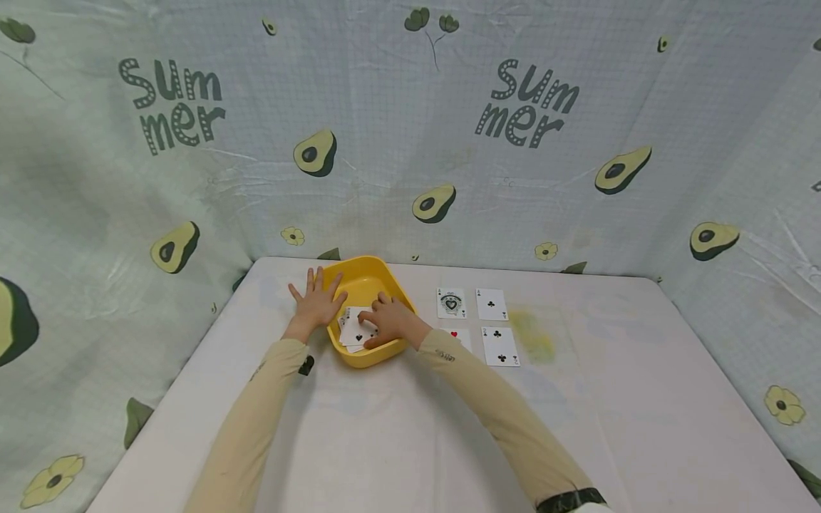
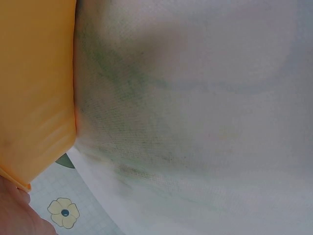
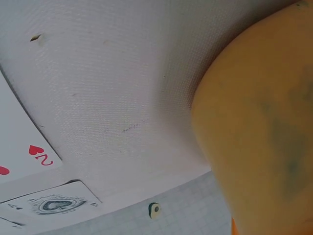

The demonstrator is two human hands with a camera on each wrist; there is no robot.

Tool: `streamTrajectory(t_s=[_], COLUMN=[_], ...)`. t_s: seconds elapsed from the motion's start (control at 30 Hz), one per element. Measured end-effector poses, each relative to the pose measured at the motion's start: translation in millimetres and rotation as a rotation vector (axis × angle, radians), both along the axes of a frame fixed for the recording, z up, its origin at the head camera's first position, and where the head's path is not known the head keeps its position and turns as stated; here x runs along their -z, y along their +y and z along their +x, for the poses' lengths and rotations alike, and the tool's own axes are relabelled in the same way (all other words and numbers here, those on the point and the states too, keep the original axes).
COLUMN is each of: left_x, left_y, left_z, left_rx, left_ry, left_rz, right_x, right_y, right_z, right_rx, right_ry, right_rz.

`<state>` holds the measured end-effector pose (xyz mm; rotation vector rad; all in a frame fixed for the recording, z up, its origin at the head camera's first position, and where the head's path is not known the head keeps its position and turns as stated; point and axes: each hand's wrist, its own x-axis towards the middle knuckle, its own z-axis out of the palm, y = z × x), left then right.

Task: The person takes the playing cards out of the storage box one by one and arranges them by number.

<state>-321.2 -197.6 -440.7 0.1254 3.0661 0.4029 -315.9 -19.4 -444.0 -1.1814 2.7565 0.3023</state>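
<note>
A yellow plastic tray [image 1: 365,269] stands near the back of the table, with several playing cards [image 1: 353,322] lying overlapped in its near left part. A black spade shows on the top card. My left hand [image 1: 316,306] rests at the tray's left rim with its fingers spread. Over the cards inside the tray reaches my right hand [image 1: 390,322], its thumb and forefinger apart at the top card. The left wrist view catches part of the left hand [image 2: 19,210] at the tray's rim; the right wrist view shows the tray's outer wall [image 3: 259,117] but no fingers.
Right of the tray, face-up cards lie in two columns: an ace of spades [image 1: 452,303], a clubs card [image 1: 492,304], a two of hearts [image 3: 22,132] and a two of clubs [image 1: 500,347]. The right forearm partly covers the hearts card. A patterned cloth [image 1: 385,107] hangs behind the table.
</note>
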Motion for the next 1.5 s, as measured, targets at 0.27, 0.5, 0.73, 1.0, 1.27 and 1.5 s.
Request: streamTrajectory(t_s=[0.27,0.5,0.73,1.0,1.27,1.5], left_x=[0.9,1.5,2.1,1.1,-0.8,-1.6], left_y=[0.4,-0.5,-0.4,-0.7,-1.1,-0.3], left_z=[0.8,0.6,-0.1,0.8,1.0,1.1], left_rx=[0.000,0.004,-0.011,0.001,0.008,0.006], left_ry=[-0.008,0.003,-0.001,0.001,-0.004,-0.006], left_rz=[-0.005,0.003,-0.006,-0.008,0.000,0.001], right_x=[0.9,-1.0,-3.0,-8.8,-14.3,-18.8], right_y=[2.4,5.2,10.7,15.8,24.9,35.8], right_z=[-1.4,-2.7,-3.7,-4.1,-4.7,-1.8], right_rx=[-0.001,0.004,0.013,0.004,-0.004,-0.019], right_ry=[0.036,0.098,0.127,0.130,0.147,0.200], right_rz=[-0.007,-0.023,-0.073,-0.084,-0.117,-0.162])
